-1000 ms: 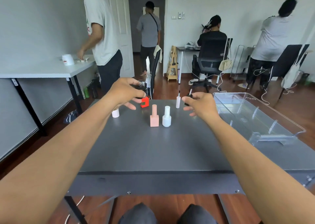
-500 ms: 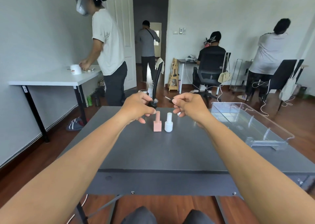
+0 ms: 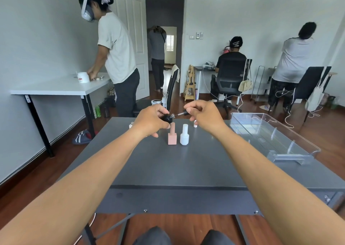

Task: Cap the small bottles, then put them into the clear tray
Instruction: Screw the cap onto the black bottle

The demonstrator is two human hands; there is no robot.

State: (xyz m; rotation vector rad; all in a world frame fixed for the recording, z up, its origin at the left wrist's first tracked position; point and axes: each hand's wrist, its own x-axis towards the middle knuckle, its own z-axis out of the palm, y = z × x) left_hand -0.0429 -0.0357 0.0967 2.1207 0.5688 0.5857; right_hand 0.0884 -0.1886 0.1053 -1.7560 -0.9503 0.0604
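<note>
Bottles first: my left hand (image 3: 151,120) has its fingers wrapped around a round, glossy black bottle (image 3: 167,118), held above the counter (image 3: 168,166) with its silvery threaded neck tipped toward 3 o'clock. My right hand (image 3: 203,117) pinches a dark cap (image 3: 185,112) whose thin brush stem points at that neck; I cannot tell whether the tip has entered it.

Below the hands, two capped bottles stand upright and just apart on the matte grey counter: a pink bottle (image 3: 172,137), square-bodied with a tall cap, and at its 3 o'clock a white bottle (image 3: 184,135), round-shouldered and smooth.

Two more small pieces are mostly hidden. At 10 o'clock from the pink one, a pale item (image 3: 131,125) peeks past my left wrist; at 1 o'clock, a whitish item (image 3: 195,123) shows under my right hand. Both are too covered to make out.

At 3 o'clock sits the tray (image 3: 291,151), clear hard plastic with upright dividers and rounded corners, its near end overhanging the counter edge. My forearms are cut off by the lower frame.
</note>
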